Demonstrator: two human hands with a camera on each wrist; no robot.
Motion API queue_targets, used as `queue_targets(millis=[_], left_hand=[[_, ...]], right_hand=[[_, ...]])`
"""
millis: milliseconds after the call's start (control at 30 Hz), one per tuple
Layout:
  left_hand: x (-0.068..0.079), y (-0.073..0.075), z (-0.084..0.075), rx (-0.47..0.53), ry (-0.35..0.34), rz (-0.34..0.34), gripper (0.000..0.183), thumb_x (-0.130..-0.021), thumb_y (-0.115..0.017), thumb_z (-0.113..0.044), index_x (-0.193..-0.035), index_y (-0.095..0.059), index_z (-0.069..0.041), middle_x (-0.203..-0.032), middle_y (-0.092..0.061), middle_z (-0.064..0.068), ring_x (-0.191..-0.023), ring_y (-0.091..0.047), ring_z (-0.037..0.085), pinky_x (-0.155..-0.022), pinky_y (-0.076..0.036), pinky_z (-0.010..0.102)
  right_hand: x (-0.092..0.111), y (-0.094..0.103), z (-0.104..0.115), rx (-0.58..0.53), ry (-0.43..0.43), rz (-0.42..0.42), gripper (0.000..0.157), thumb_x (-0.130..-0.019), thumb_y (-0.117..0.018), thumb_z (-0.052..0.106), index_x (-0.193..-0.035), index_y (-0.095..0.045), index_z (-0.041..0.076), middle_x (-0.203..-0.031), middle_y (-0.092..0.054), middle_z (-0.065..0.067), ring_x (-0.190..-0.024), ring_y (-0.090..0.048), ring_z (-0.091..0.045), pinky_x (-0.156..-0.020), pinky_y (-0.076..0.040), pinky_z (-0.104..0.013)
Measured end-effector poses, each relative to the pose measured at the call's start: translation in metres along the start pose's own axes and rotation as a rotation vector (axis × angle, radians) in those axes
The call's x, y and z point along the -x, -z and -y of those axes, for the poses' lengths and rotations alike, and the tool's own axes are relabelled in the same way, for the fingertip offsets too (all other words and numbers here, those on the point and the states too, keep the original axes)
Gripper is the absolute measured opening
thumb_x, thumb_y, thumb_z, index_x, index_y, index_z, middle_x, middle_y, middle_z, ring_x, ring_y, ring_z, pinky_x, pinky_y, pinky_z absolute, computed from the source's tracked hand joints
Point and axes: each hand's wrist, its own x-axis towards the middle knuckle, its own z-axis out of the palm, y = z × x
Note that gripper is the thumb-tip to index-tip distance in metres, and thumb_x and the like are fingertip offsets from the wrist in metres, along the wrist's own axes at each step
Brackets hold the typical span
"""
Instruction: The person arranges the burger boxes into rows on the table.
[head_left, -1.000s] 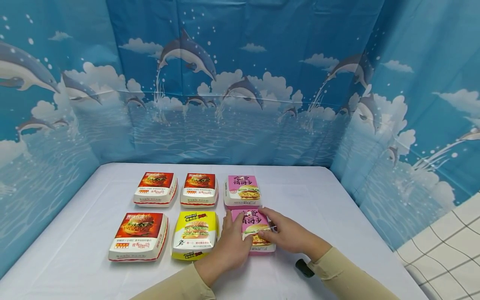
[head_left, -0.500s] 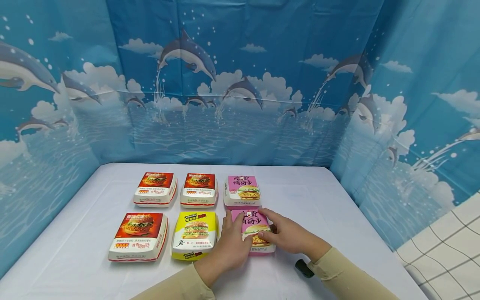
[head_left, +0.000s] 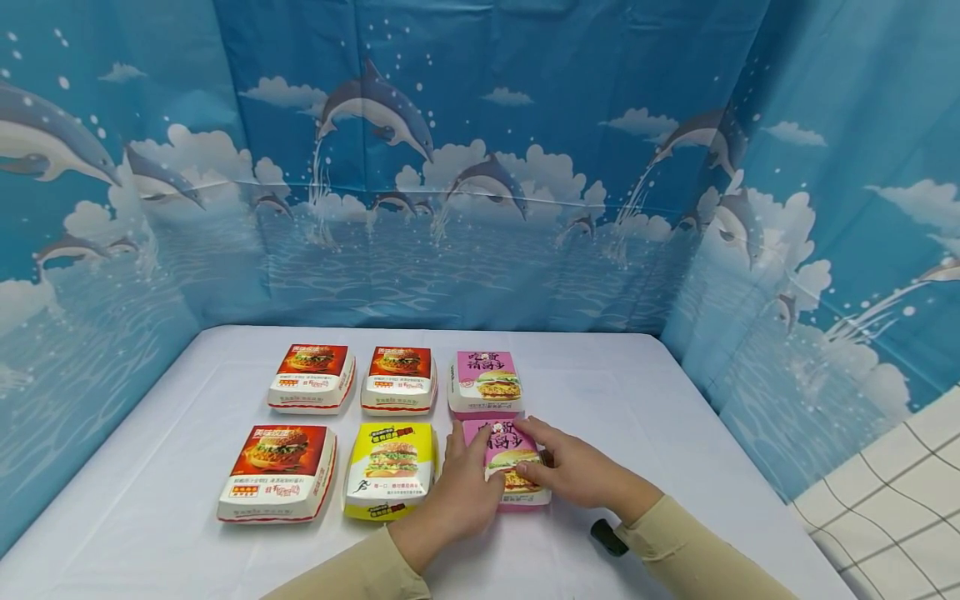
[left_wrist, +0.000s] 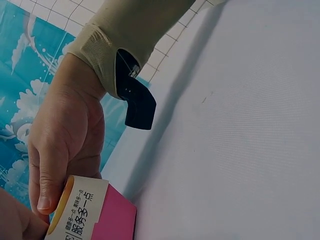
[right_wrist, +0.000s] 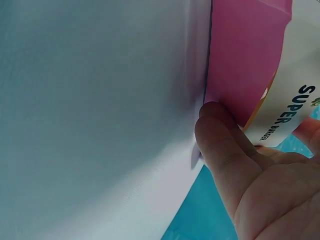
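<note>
Both hands are at the near pink burger box [head_left: 510,467], which lies on the white table with its pink printed lid up. My left hand [head_left: 465,487] grips its left side, fingers along the far left edge and thumb on the lid. On the right, my right hand [head_left: 577,467] holds the box with its index finger at the far right corner and thumb over the lid. Fingers of the right hand [right_wrist: 265,185] reach low on the pink box wall [right_wrist: 245,60] in the right wrist view. The left wrist view shows the right hand [left_wrist: 65,130] across the box [left_wrist: 90,215].
A second pink burger box [head_left: 486,382] stands directly behind. To the left are a yellow burger box [head_left: 392,467] and three red-and-white ones [head_left: 277,475], in two rows. A blue dolphin curtain [head_left: 480,250] hangs around the white tabletop [head_left: 622,400].
</note>
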Motion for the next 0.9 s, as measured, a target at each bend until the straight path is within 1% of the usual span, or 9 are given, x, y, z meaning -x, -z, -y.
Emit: queue_targets(millis=[167,667,900], left_hand=[[0.0005,0.0006,0.0001,0.001,-0.006,0.002,0.069,-0.101,-0.061,-0.022,-0.164,-0.035,-0.009,-0.176,0.002,0.026,-0.162,-0.003,0.049,-0.126,-0.017,0.071],[0.0011,0.0011,-0.002,0.008,-0.012,-0.006,0.068,-0.101,-0.062,-0.022,-0.163,-0.037,-0.01,-0.176,0.001,0.025,-0.163,-0.004,0.049,-0.125,-0.017,0.071],[0.0026,0.0021,-0.0032,0.003,0.002,0.007,0.068,-0.102,-0.062,-0.024,-0.164,-0.036,-0.012,-0.177,0.002,0.024,-0.163,-0.004,0.048,-0.125,-0.018,0.072]], right_hand=[[-0.0001,0.0005,0.0001,0.006,-0.002,0.005,0.075,-0.097,-0.073,0.047,-0.163,-0.041,0.031,-0.172,-0.034,-0.007,-0.144,-0.055,-0.033,-0.113,-0.051,-0.052],[0.0014,0.0025,0.0012,-0.011,-0.015,0.013,0.076,-0.097,-0.072,0.048,-0.164,-0.039,0.03,-0.173,-0.033,-0.008,-0.139,-0.06,-0.034,-0.111,-0.052,-0.052],[0.0026,0.0045,0.0012,-0.013,-0.005,0.027,0.078,-0.098,-0.071,0.05,-0.164,-0.038,0.028,-0.173,-0.032,-0.011,-0.138,-0.06,-0.036,-0.111,-0.052,-0.053]])
